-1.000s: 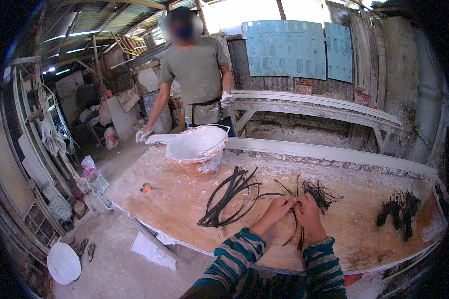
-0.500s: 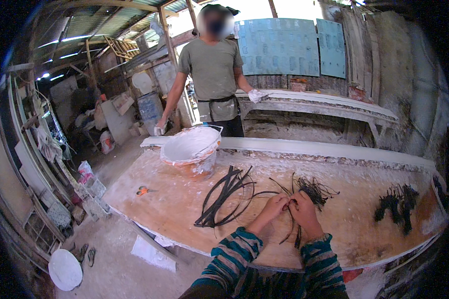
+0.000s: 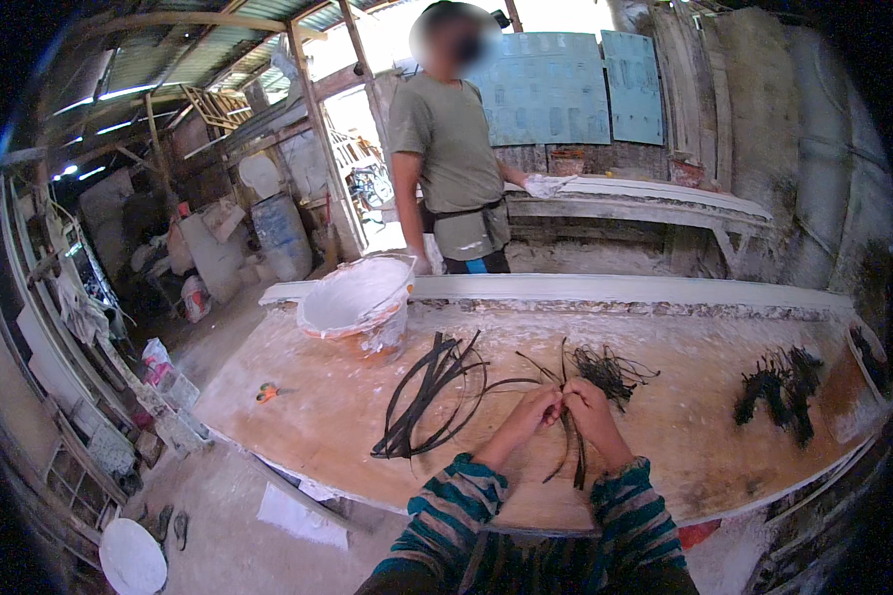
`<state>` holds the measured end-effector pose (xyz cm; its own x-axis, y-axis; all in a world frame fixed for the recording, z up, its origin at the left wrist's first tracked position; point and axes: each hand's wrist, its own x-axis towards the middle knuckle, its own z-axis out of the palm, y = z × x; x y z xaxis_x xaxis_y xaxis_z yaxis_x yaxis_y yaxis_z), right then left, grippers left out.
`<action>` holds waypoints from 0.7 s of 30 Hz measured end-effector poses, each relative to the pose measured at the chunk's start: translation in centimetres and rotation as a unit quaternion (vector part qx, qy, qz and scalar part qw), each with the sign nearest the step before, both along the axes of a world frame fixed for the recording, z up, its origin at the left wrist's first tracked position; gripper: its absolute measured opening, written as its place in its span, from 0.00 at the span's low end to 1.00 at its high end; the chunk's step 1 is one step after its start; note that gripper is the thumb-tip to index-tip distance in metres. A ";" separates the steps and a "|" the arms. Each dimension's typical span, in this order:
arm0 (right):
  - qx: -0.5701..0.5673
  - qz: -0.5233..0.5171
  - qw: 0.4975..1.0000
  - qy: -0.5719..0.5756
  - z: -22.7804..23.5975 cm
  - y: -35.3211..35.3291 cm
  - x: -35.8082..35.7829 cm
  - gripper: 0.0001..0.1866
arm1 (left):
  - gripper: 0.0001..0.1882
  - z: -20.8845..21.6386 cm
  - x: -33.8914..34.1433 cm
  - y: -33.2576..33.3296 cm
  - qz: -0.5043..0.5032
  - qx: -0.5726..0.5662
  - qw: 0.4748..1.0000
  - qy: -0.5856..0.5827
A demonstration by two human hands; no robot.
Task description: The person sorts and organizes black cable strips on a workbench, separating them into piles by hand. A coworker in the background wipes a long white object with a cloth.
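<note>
My left hand (image 3: 532, 413) and my right hand (image 3: 589, 405) meet over the wooden table, fingers closed on thin black strips (image 3: 575, 458). Ends of the strips stick up past my fingertips and hang below them. Just beyond my right hand lies a bunch of short black strips (image 3: 613, 373), partly covered by it. To the left, a looped bundle of long black strips (image 3: 429, 397) rests flat, one strand reaching toward my left hand. How the strips cross between my fingers is too small to make out.
On the tabletop (image 3: 308, 416) stand a white-crusted bucket (image 3: 355, 302) and orange-handled scissors (image 3: 268, 393). More black bundles (image 3: 782, 392) lie at the right, near a container (image 3: 856, 392). A long white strip (image 3: 585, 289) edges the far side. Beyond it stands a person (image 3: 451, 159).
The person across the table has turned and shifted to the right, one gloved hand over the far bench. My hands stay together on the strips; the view has shifted slightly.
</note>
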<state>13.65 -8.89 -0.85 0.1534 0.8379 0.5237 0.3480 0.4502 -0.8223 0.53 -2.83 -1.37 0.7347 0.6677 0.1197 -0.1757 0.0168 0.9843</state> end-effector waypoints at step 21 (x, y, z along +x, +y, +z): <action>-0.096 0.232 0.897 0.364 2.7 -1.5 -0.4 0.09 | 0.09 0.2 0.0 -0.9 -0.119 -0.075 0.985 -0.103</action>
<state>13.21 -10.40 1.81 0.0070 0.9640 0.2658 -0.5004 0.2335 -0.8337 0.54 -3.75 -1.16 0.8431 0.5012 0.1951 -0.3446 0.2249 0.9114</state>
